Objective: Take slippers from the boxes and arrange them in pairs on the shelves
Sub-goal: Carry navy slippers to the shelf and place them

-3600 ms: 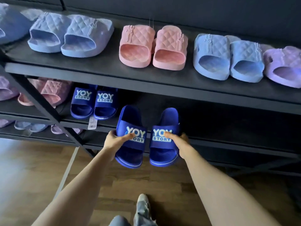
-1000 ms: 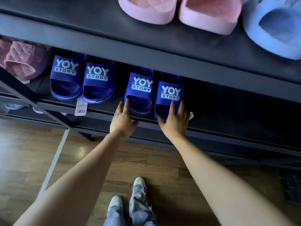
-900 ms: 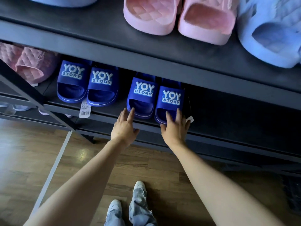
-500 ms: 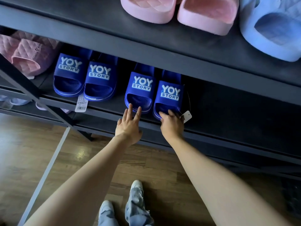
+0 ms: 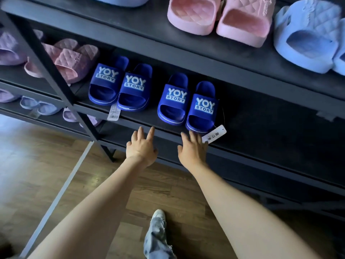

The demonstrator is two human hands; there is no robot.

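On the dark middle shelf (image 5: 261, 118) stand four royal-blue rubber slides marked YOY STORY, toes outward, in two pairs: the left pair (image 5: 130, 85) and the right pair (image 5: 175, 98). The slides within each pair touch side to side, and the pairs stand apart. A white barcode tag (image 5: 113, 113) hangs at the left pair. A white price tag (image 5: 214, 133) lies by the right pair's outer toe.

Left grip (image 5: 141, 146): fingers straight and spread, holding nothing, over the shelf's front edge, clear of the slides. Right grip (image 5: 193, 148): likewise flat and empty, fingertips at the rightmost slide's toe; contact cannot be determined.

Top shelf (image 5: 130, 21): two pink quilted slippers (image 5: 192, 14), heels cut off by the picture's edge. Three pale-blue quilted slippers: one (image 5: 306, 38) largely visible, the others cropped at the right and top edges.

Behind the diagonal black strut (image 5: 46, 62): one dusty-pink quilted pair (image 5: 71, 64) and a lilac slipper (image 5: 9, 51), partly hidden. On the lowest shelf (image 5: 56, 119), small pale-blue and lilac slippers are blurred and partly hidden, so no count is possible.
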